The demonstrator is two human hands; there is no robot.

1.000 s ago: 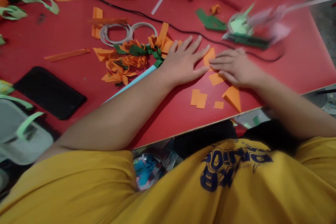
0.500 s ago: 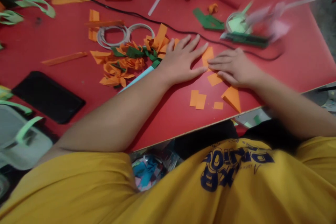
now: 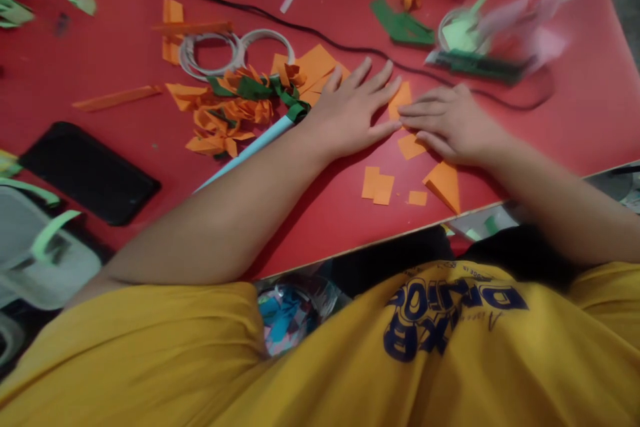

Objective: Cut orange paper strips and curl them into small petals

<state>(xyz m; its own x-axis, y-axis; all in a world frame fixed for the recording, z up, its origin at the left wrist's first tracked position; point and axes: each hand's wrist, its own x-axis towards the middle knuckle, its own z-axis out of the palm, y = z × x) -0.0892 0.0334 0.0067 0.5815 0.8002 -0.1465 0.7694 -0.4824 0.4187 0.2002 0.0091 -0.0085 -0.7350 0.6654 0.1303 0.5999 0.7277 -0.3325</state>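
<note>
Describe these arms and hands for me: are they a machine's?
No, a person's. The left hand and right hand are bare, with no gloves, rings or watch visible. Both forearms are bare too, below the short sleeves of a yellow shirt with dark blue lettering across its front.

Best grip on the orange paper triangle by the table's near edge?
Probably pinch the pointed corner, coming from the near side: the orange paper triangle lies on the table with that corner reaching toward the near edge, while its far end sits beside the right hand.
</note>
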